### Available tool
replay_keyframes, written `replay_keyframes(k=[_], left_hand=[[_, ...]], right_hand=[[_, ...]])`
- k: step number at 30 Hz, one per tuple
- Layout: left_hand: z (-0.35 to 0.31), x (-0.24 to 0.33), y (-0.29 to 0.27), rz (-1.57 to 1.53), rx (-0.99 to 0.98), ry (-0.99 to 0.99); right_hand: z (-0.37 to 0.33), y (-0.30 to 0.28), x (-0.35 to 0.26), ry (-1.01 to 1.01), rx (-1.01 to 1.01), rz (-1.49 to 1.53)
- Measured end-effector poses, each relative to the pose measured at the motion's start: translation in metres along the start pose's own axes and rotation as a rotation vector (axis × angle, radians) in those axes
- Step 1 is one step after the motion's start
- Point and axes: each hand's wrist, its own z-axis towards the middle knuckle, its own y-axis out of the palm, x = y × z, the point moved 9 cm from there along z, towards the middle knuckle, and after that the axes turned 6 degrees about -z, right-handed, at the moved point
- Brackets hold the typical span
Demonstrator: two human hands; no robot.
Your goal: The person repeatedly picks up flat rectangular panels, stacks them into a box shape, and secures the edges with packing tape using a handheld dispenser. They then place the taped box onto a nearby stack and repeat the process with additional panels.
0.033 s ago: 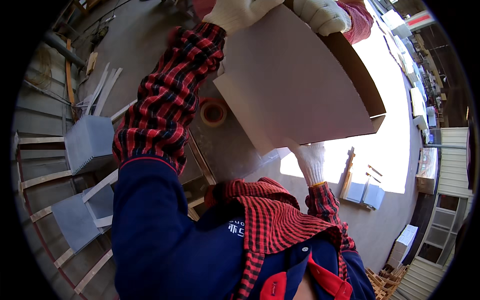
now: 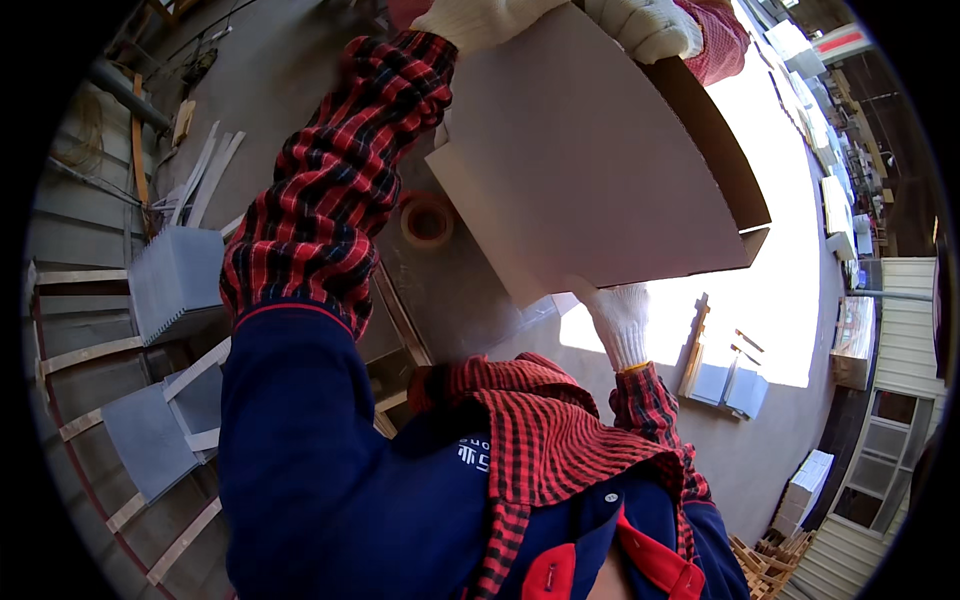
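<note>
A large cardboard box or folded sheet [image 2: 590,160], pale on its broad face and brown along its inner flap, is held up tilted in front of me. My left hand [image 2: 490,22], in a white knit glove, grips its far left edge, partly cut off by the top of the view. My right hand [image 2: 618,325], also gloved, is closed on the near edge; the thumb shows on the pale face and the other fingers are hidden beneath. Another person's gloved hand [image 2: 645,28], with a red-and-white sleeve, grasps the far right edge.
A tape roll [image 2: 427,220] lies below the box's left side. To the left, stacked grey sheets [image 2: 178,282] rest by a wooden frame [image 2: 95,357]. Wood strips and pale blocks [image 2: 728,385] lie on the floor at right, with a white stack [image 2: 806,490] farther right.
My left hand and sleeve have shifted slightly, and the box's left corner has moved a little to the left. My right hand keeps its hold.
</note>
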Motion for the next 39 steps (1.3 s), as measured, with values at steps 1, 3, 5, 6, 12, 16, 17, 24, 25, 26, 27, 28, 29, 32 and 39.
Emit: replay_keyframes(k=[1,3,5,6,12,16,17,24,25,26,27,28,29,32,39], left_hand=[[0.000,-0.004,0.007,-0.041,-0.052,0.014],[0.004,-0.009,0.017,-0.038,-0.052,0.009],[0.007,-0.002,0.022,0.059,0.035,0.099],[0.007,-0.001,0.020,0.103,0.072,0.114],[-0.003,0.010,0.001,0.085,0.177,0.095],[-0.007,0.006,-0.002,0.046,0.216,0.057],[-0.016,0.008,-0.006,0.059,0.222,0.052],[-0.146,-0.006,-0.052,0.253,0.472,-0.543],[-0.186,-0.019,-0.043,0.401,0.244,-0.620],[-0.233,-0.033,-0.033,0.545,0.022,-0.695],[-0.276,-0.039,-0.006,0.465,-0.280,-0.775],[-0.317,-0.037,0.019,0.375,-0.578,-0.845],[-0.333,-0.031,0.037,0.397,-0.627,-0.798],[-0.374,-0.034,0.074,0.489,-0.681,-0.734],[-0.415,-0.029,0.093,0.336,-0.839,-0.754]], right_hand=[[0.001,0.009,0.005,-0.090,-0.019,-0.146],[0.001,0.011,0.007,-0.124,0.014,-0.189],[-0.003,0.002,0.016,-0.009,0.114,-0.002],[0.000,0.001,0.016,-0.033,0.140,0.046],[0.006,-0.007,0.007,0.062,-0.115,0.102],[-0.015,-0.107,-0.050,-0.337,0.441,0.337],[-0.030,-0.138,-0.078,-0.490,0.626,0.390],[-0.027,-0.161,-0.110,-0.581,0.627,-0.262],[-0.026,-0.159,-0.112,-0.603,0.604,-0.231],[-0.026,-0.155,-0.117,-0.631,0.583,-0.206],[-0.024,-0.148,-0.123,-0.658,0.562,-0.188],[-0.016,-0.126,-0.122,-0.599,0.441,-0.135],[-0.008,-0.093,-0.116,-0.665,0.316,-0.163],[-0.008,-0.066,-0.102,-0.587,0.320,-0.219],[-0.004,-0.050,-0.097,-0.633,0.347,-0.353]])
